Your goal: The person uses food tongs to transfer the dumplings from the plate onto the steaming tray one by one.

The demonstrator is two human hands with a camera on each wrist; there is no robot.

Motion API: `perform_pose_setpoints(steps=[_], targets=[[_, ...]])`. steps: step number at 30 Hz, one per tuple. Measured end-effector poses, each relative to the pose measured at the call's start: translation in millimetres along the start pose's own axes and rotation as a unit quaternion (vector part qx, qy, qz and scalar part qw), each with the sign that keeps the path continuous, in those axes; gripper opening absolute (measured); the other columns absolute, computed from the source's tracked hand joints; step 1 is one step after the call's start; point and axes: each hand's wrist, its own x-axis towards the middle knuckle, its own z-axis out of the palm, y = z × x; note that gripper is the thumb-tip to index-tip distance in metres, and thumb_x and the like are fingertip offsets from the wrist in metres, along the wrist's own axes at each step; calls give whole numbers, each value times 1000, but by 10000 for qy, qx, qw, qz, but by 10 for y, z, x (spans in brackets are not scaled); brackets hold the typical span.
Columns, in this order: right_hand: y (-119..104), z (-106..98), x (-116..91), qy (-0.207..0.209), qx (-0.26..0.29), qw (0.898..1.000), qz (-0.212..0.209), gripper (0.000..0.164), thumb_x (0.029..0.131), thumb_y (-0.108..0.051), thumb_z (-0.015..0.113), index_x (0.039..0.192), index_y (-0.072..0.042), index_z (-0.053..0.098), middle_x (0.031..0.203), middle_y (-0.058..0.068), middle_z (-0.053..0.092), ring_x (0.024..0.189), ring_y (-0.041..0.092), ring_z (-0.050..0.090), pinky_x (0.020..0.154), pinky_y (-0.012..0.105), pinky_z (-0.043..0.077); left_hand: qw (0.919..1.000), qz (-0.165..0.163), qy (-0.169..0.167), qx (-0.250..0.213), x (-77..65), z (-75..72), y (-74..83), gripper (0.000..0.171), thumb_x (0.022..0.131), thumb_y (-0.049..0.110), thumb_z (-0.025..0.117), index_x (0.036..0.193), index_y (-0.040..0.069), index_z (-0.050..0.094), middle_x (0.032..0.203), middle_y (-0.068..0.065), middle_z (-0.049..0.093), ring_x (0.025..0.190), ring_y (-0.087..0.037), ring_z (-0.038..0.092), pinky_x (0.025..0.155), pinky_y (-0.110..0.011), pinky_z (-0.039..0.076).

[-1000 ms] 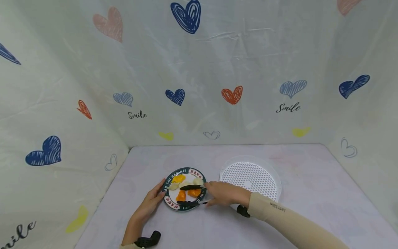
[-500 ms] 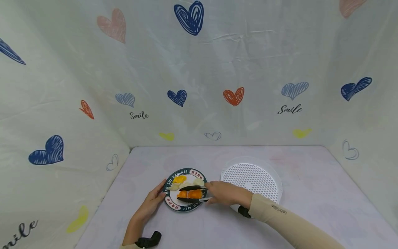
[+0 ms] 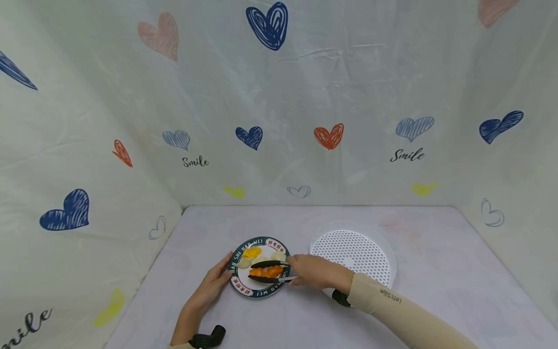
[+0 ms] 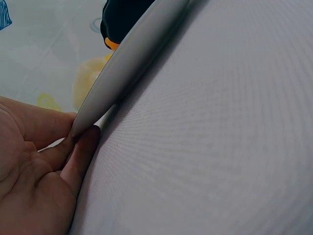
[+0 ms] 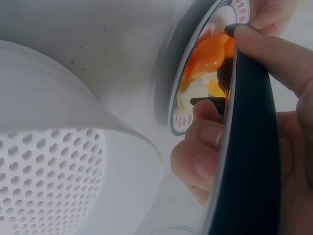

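Note:
My left hand (image 3: pixel 213 280) holds the rim of a round plate (image 3: pixel 244 288) at its left side. In the left wrist view, thumb and fingers pinch the plate's edge (image 4: pixel 128 61). My right hand (image 3: pixel 317 269) grips black-tipped tongs (image 3: pixel 263 279) over the plate from the right; in its wrist view the tongs' dark handle (image 5: pixel 257 147) runs along the palm. Two orange, pepper-like pieces (image 3: pixel 273 271) lie side by side between the tongs' arms. Behind them on the plate are a yellow piece (image 3: pixel 252 252) and several pale, flat pieces (image 3: pixel 243 262).
A round white tray with holes (image 3: pixel 348 247) and a wide pale rim stands right of the plate, partly behind the right forearm. The pale tabletop (image 3: pixel 436 271) meets a heart-printed curtain (image 3: pixel 362 165) at the back. A black wrist device (image 3: pixel 210 337) sits on the left wrist.
The lower arm of the tongs has moved toward the upper arm. The orange pieces have come together between the arms. My left hand stays at the plate's rim.

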Motion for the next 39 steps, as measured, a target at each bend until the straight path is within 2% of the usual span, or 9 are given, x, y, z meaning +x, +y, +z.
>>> perform_pose_setpoints(steps=[6, 13, 29, 33, 39], targets=[[-13, 13, -11, -10, 44, 9999, 107, 56, 92, -36, 71, 133, 0, 56, 117, 15, 66, 95, 17, 66, 81, 30, 58, 10000, -20, -16, -23, 1, -5, -14, 55, 103, 1, 46, 155, -3, 26, 162, -17, 22, 150, -35, 13, 119, -51, 12], [-46, 14, -41, 3, -171, 9995, 249, 65, 90, -39, 73, 138, 1, 53, 122, 17, 65, 97, 21, 67, 81, 31, 58, 10000, -23, 4, 4, -8, -10, -5, 55, 103, 1, 46, 155, -3, 26, 162, -17, 23, 150, -35, 13, 119, -51, 12], [-84, 29, -70, 64, -634, 9978, 177, 58, 91, -37, 72, 133, 0, 57, 112, 14, 67, 90, 18, 67, 76, 28, 58, 10000, -21, 35, 69, -16, -11, -1, 55, 103, 2, 47, 154, -3, 27, 161, -18, 24, 150, -36, 14, 119, -52, 13], [-83, 22, -68, 37, -524, 9984, 189, 58, 92, -37, 70, 135, 0, 56, 113, 14, 67, 90, 18, 67, 78, 29, 58, 10000, 1, 14, 91, -13, -9, -3, 55, 103, 1, 46, 154, -3, 27, 162, -19, 23, 150, -37, 13, 119, -53, 12], [-73, 18, -69, 76, -385, 9992, 92, 54, 93, -37, 68, 132, 0, 57, 106, 13, 68, 83, 14, 64, 73, 27, 58, 10000, 3, -8, 39, -8, 1, 3, 55, 103, 1, 46, 155, -3, 26, 162, -18, 23, 150, -36, 13, 119, -52, 12]])
